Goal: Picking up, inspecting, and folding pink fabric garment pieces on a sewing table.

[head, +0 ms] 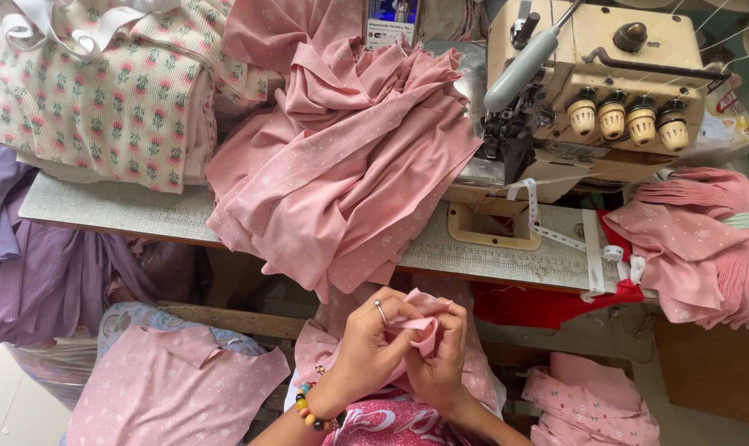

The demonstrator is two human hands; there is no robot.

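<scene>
While both hands meet over the lap, just below the worktop (110, 211) edge, the head view shows a small pink fabric piece (424, 318) pinched between them. The left hand (366, 347), wearing a ring and a beaded bracelet, has its fingers (391, 312) closed on the near edge of the piece; the right hand (442, 363) curls its fingers around the opposite side, so the cloth is bunched and held taut between the two grips, close to the body where it can be worked by touch. Its lower part drapes onto more pink cloth in the lap.

On the worktop, a heap of pink dotted fabric (341, 173) lies just left of the overlock sewing machine (593, 91), spilling over the front edge toward the hands, apparently within easy reach. A folded stack of floral cream fabric (102, 91) sits at far left, well apart. A banded bundle of pink pieces (705, 239) rests at the right end, beside a white measuring tape (556, 235) trailing from the machine. Purple fabric (44, 272) hangs below the worktop at left, and further pink cut pieces (168, 388) lie lower down on either side.
</scene>
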